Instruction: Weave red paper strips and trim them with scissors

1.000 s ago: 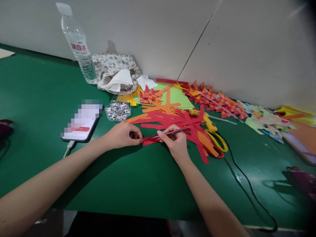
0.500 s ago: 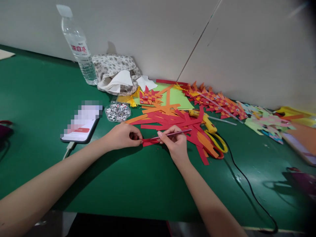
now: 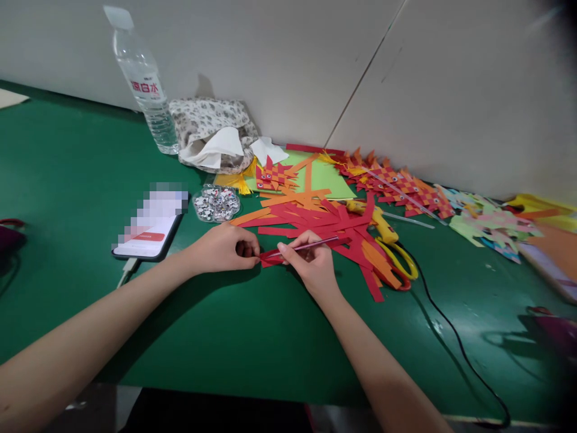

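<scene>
My left hand [image 3: 229, 248] is closed in a pinch at the left end of a short red paper strip [image 3: 270, 260], low over the green table. My right hand [image 3: 313, 258] is wrapped round a slim purple pencil-like stick [image 3: 315, 243]. Its lower tip points left, at the red strip near my left fingertips; whether it touches cannot be made out. Just beyond both hands lies a loose heap of red paper strips [image 3: 311, 218], with orange strips [image 3: 295, 198] among them.
Scissors with yellow handles [image 3: 408, 264] and a yellow glue gun [image 3: 383, 227] with a black cord lie right. Behind are woven paper fish [image 3: 401, 186] and a tissue pouch [image 3: 211, 114]. A phone [image 3: 153, 231], bag of googly eyes [image 3: 216, 203] and water bottle [image 3: 146, 90] stand left.
My right hand has slid a little to the left along the red strip, bringing the stick closer to my left fingers. My left hand stays in place.
</scene>
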The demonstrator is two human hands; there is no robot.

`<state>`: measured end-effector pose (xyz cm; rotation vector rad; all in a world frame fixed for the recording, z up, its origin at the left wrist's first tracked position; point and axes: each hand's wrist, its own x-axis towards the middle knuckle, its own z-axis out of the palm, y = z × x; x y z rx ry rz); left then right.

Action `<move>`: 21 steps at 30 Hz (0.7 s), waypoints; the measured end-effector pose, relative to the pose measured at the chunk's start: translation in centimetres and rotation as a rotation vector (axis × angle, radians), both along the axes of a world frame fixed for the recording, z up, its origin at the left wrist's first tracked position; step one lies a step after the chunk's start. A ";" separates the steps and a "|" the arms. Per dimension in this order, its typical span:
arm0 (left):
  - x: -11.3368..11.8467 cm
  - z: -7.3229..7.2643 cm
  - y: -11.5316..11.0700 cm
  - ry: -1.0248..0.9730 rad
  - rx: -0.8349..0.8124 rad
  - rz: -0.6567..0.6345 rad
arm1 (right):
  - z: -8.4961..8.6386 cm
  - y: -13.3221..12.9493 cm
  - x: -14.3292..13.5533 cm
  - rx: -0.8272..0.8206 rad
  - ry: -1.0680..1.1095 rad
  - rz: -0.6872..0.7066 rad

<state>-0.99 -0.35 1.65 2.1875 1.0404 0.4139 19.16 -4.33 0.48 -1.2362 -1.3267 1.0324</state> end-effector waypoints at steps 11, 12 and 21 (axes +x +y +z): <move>0.4 0.2 -0.3 0.042 0.039 0.028 | -0.1 0.0 0.0 -0.006 -0.016 0.006; 0.4 0.2 -0.3 0.045 0.040 0.028 | 0.0 0.0 0.0 -0.007 -0.017 0.004; 0.4 0.3 -0.2 0.051 0.044 0.023 | 0.1 0.0 -0.1 -0.026 -0.033 -0.001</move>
